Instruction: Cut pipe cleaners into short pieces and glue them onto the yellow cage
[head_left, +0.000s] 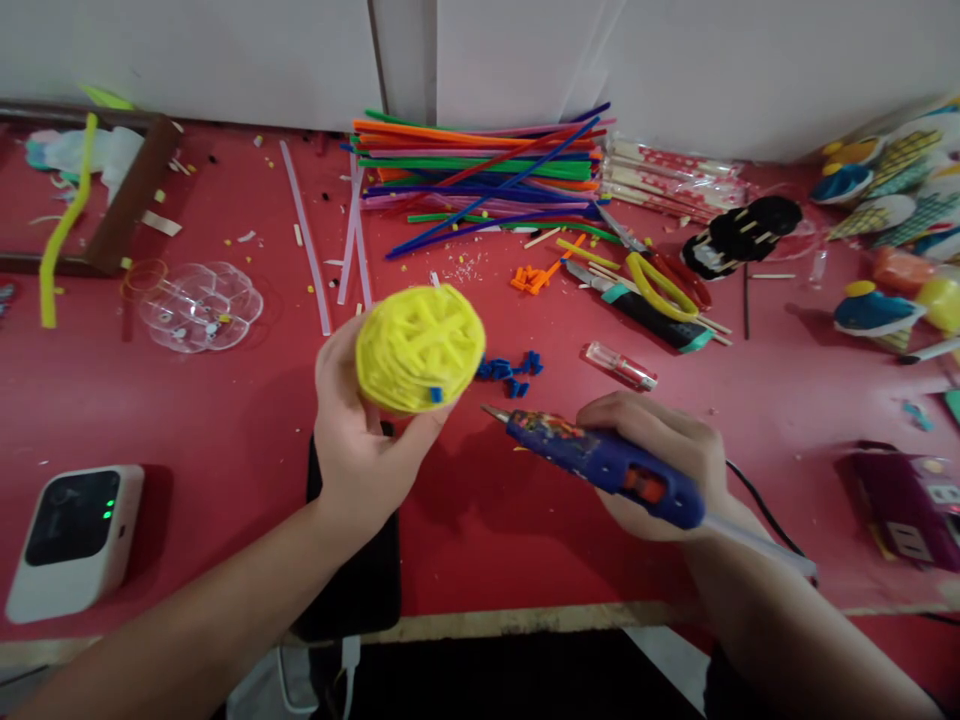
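My left hand [360, 460] is wrapped round a yellow fuzzy craft piece [420, 340], apparently made of pipe cleaners, with crossing strips over its rounded top. One small blue bit [436, 394] sits on its near side. In my right hand [667, 450] is a blue hot glue gun [600, 465], its metal tip pointing left toward the yellow piece but apart from it. A clear glue stick [757, 548] sticks out of its back end; the trigger is hidden. Just beyond the tip, several cut blue pipe-cleaner bits [514, 370] lie on the red table [480, 560].
Coloured pipe cleaners [480, 165] are heaped at the back. Scissors [660, 285], cutters [652, 315] and a lighter [621, 366] lie to the right, with orange bits [531, 279] nearby. A clear flower-shaped tray [202, 307], a white device [75, 540] and a black phone-like slab [360, 580] are leftward.
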